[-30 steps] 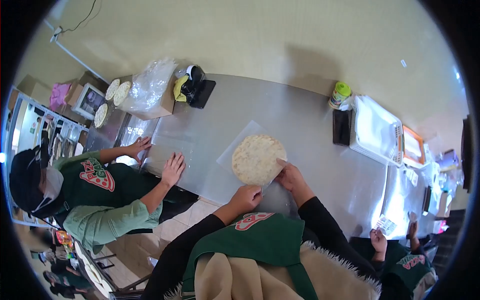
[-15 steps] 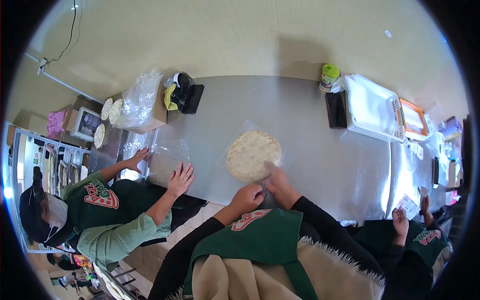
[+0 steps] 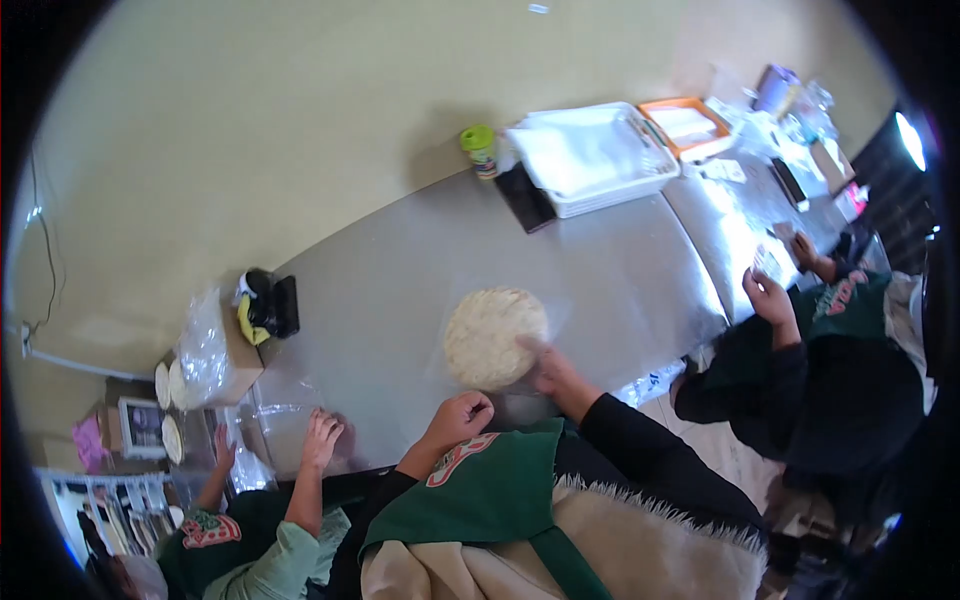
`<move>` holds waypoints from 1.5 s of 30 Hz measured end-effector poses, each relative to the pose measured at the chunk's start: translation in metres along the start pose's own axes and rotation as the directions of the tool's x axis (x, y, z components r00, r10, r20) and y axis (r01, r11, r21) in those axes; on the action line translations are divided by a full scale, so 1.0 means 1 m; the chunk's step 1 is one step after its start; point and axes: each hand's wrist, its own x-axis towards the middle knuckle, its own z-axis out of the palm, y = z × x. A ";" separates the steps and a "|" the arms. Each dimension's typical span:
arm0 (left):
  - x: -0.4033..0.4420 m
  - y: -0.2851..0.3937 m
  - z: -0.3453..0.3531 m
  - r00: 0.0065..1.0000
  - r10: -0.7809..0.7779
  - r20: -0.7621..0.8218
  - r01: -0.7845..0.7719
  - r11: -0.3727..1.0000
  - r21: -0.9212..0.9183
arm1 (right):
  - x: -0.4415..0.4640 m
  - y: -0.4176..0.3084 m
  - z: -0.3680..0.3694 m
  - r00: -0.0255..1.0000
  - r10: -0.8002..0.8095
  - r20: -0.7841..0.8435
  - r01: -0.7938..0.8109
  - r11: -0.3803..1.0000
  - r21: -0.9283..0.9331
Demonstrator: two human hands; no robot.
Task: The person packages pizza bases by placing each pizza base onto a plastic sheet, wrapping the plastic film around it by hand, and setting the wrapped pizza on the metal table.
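A round, pale pizza crust (image 3: 495,338) in a clear plastic bag is in front of me over the steel table. My right hand (image 3: 556,370) grips its near right edge, thumb on top and the other fingers mostly hidden beneath. Just left of it, my left hand (image 3: 460,418) is closed, fingers curled together near the table's front edge. Whether any plastic is pinched in it cannot be made out. The bag's clear film shows faintly around the crust.
At left, a co-worker's hand (image 3: 322,438) rests by clear film, near a plastic-filled cardboard box (image 3: 240,355). Farther back stand a green-lidded can (image 3: 479,150), a dark flat object (image 3: 525,198) and a white basket (image 3: 610,195). Another co-worker's hand (image 3: 770,297) holds something at right.
The view has turned toward the right, so the basket and right co-worker sit nearer the middle. My left hand has drawn away from my right hand, which still holds the bagged crust.
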 end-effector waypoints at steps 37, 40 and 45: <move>0.067 0.008 0.016 0.856 0.067 0.513 -0.096 0.995 0.030 | -0.149 -0.074 -0.072 -0.233 -0.863 -0.448 0.682 0.184 -0.708; 0.053 -0.007 0.013 0.837 0.097 0.538 -0.133 0.991 0.028 | -0.127 -0.009 -0.049 -0.001 -0.927 -0.374 0.565 0.308 -0.765; 0.018 -0.025 0.008 0.808 0.017 0.589 -0.087 0.992 0.090 | -0.087 0.102 -0.028 0.782 -0.622 0.039 0.293 0.312 -0.904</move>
